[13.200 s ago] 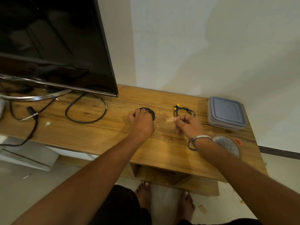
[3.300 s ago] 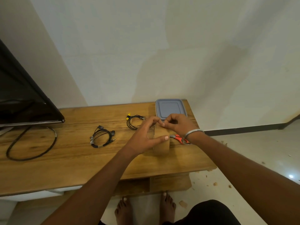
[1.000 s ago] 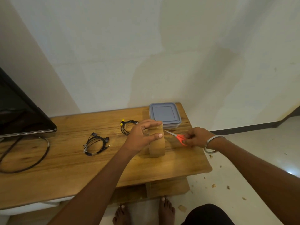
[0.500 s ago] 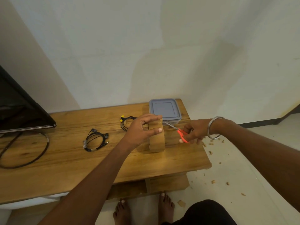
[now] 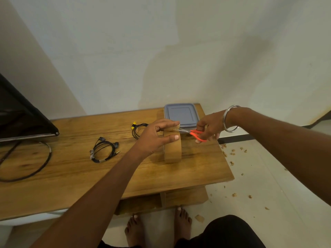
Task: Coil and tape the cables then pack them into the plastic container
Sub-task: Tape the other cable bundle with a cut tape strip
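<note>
On the wooden desk [image 5: 75,178] a big brown roll of tape [image 5: 172,149] stands up on its edge. The left hand [image 5: 155,138] has its grip closed on the top of the roll, thumb on the near side and fingers over the top, pinching up a small bit of tape there. Just to the right of that grip, the right hand [image 5: 209,127] has its fingers closed through the orange handles of the scissors [image 5: 192,133]. The thin metal blades point left and reach the bit of tape at the left fingers. I cannot tell if the blades are open or shut. A silver bangle [image 5: 231,119] sits on the right wrist.

Right behind both hands is the plastic box [image 5: 180,114] with its grey lid on, at the back right corner of the desk. Just behind the left hand lies a black cable with yellow ends [image 5: 138,128], partly hidden by the hand. Further to the left of the left hand lies a coiled black cable [image 5: 104,149] with bits of tape around it, flat on the desk and well apart from the box. Far to the left is a black TV [image 5: 19,113] with a thick black cord [image 5: 35,167] looped on the desk under it. Small crumbs [image 5: 232,154] lie on the floor to the right, and two bare feet [image 5: 157,228] stand below the desk.
</note>
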